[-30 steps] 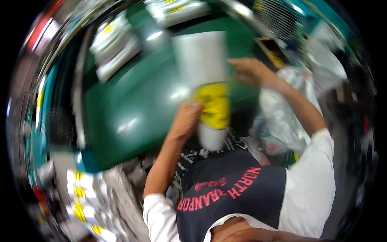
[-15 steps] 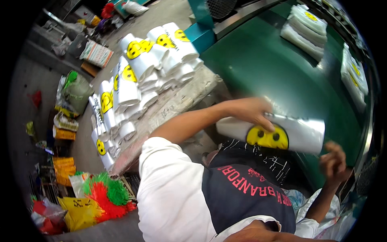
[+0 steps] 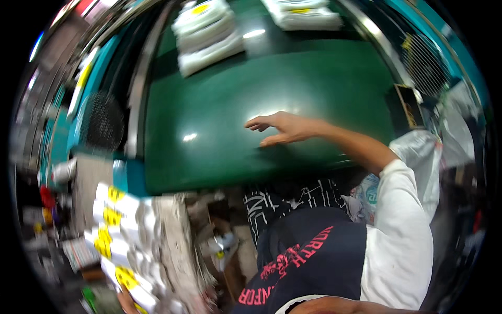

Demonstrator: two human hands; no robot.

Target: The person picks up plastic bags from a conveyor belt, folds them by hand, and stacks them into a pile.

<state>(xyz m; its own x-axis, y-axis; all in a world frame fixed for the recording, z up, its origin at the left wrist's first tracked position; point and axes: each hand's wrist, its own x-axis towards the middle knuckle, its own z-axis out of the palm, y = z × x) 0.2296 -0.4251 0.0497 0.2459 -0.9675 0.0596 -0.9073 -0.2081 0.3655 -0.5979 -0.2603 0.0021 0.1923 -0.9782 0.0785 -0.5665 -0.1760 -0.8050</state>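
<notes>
Fingers of the right hand [image 3: 282, 128] are spreading loosely over the broad dark green table [image 3: 209, 136], palm down and holding nothing — the hand is hovering just above the glossy surface, or perhaps brushing it; the blur makes it hard to tell which. Its forearm is stretching in from the white-sleeved shoulder near the table's right edge. The left hand is not showing anywhere that can be made out with certainty.

Half a second ago this hand was gripping a rolled white plastic bag with a yellow smiley print close to the chest; now that bag is gone from it, and the head is pointing back at the table rather than off to the side.

Beyond the hand, at the far end of the table, flat stacks of white plastic bags [image 3: 209, 36] are lying in rows, probably set there to stay out of the working area nearer the body. Off the table's near left corner, a pile of rolled white bags with yellow smiley faces [image 3: 117, 225] is sitting lower down — likely within easy reach for dropping finished rolls. A crumpled clear plastic sack [image 3: 423, 157] is hanging by the table's right edge.
</notes>
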